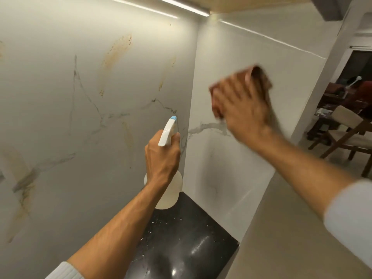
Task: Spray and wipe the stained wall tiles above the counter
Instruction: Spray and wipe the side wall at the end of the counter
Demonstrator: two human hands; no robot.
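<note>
Marbled wall tiles point(60, 97) carry brownish stains point(115, 57) above the black counter point(181, 238). The right hand point(243, 109), fingers spread, presses a brown cloth point(259, 77) flat against the side tiles. The left hand point(163, 156) grips a spray bottle point(168, 190) by the corner.

My left hand point(162, 156) is wrapped around the neck of a white spray bottle point(168, 178), whose blue-tipped nozzle point(173, 118) points up toward the corner of the marble wall tiles point(60, 97), with the black counter point(181, 238) below that grip. Yellow-brown stains point(115, 57) streak the tiles above and to the left of the bottle. My right hand point(241, 107), blurred, presses a brown cloth point(259, 79) flat against the side wall, up and to the right of the bottle; the cloth shows past my fingertips.
</note>
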